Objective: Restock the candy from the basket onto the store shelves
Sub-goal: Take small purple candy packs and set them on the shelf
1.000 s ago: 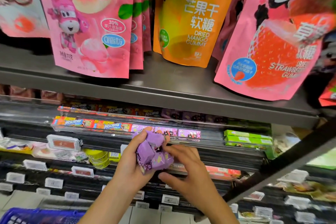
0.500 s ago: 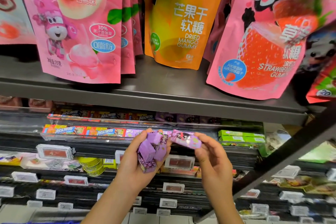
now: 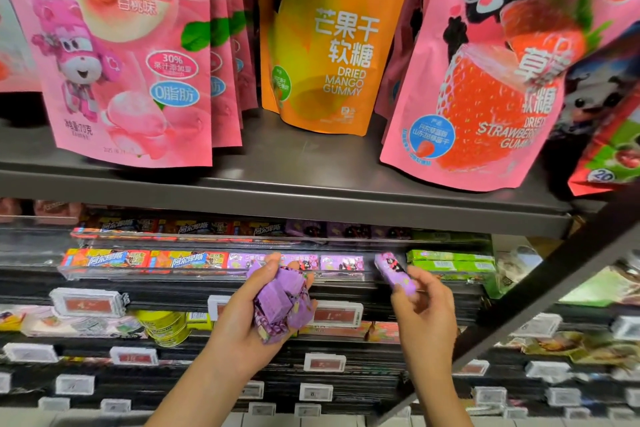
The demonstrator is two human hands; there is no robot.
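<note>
just purple candy [image 3: 396,273] between right fingers [image 3: 420,282]

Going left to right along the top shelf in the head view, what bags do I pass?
Pink peach gummy bags → orange mango gummy bag → pink strawberry gummy bag → red and green bag, cut off at the right edge.

"DRIED MANGO GUMMY" on orange pouch [image 3: 329,45]
</note>
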